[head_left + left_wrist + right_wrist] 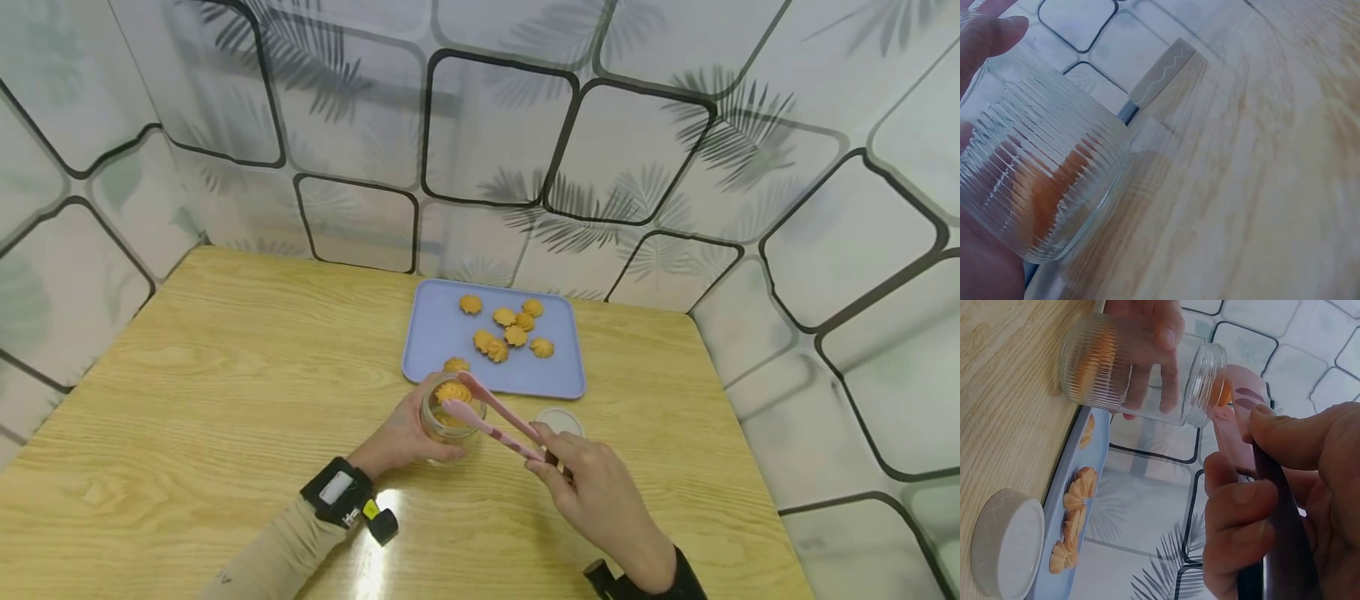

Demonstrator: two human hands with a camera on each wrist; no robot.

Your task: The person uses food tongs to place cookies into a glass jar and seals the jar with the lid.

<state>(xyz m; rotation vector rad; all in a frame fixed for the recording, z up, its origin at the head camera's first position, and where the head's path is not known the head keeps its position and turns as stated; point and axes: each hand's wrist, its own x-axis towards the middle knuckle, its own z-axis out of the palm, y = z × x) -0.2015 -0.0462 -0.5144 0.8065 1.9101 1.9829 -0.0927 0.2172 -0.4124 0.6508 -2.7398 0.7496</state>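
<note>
My left hand (pixel 401 432) grips a ribbed clear glass jar (pixel 1054 144) around its side, with the mouth facing up. Golden swirl cookies (pixel 1041 197) lie at the jar's bottom. In my right hand (pixel 600 492) is a pair of pink tongs (pixel 495 432) with dark handles, held between thumb and fingers. The tong tips pinch another cookie (pixel 453 392) right at the jar's mouth; the right wrist view shows it partly behind the glass rim and the tongs.
A blue tray (pixel 437 321) with several golden cookies (pixel 515 336) lies at the table's far side, just beyond the jar. The white round lid (pixel 1010 547) sits on the wooden table (pixel 225 375) near the tray's front edge, partly behind the right hand. Patterned curtains (pixel 495 125) enclose the table.
</note>
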